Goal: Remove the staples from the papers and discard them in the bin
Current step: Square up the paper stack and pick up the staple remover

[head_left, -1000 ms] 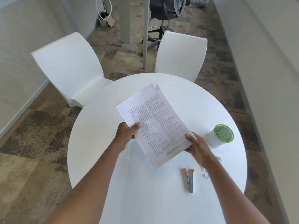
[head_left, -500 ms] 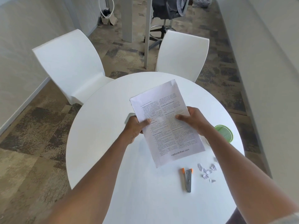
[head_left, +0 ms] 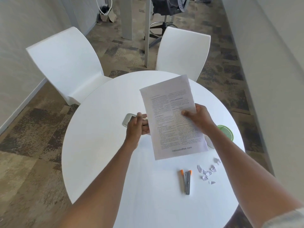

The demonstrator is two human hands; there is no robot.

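Papers up in the air over the round table (head_left: 102, 162)

The left hand (head_left: 136, 127) pinches the left edge of the papers (head_left: 172, 120); the right hand (head_left: 199, 117) grips the right edge, thumb on top; sheets look light and floppy, so holding both edges is probably best; staple remover (head_left: 186, 181) and paper scraps (head_left: 207, 172) lie near the front; the green-rimmed bin (head_left: 227, 133) sits half-hidden near the right rim.

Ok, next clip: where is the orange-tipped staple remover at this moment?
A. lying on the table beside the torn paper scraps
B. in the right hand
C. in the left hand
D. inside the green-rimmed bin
A: the staple remover lies flat on the table, just left of the paper scraps, and neither hand touches it.
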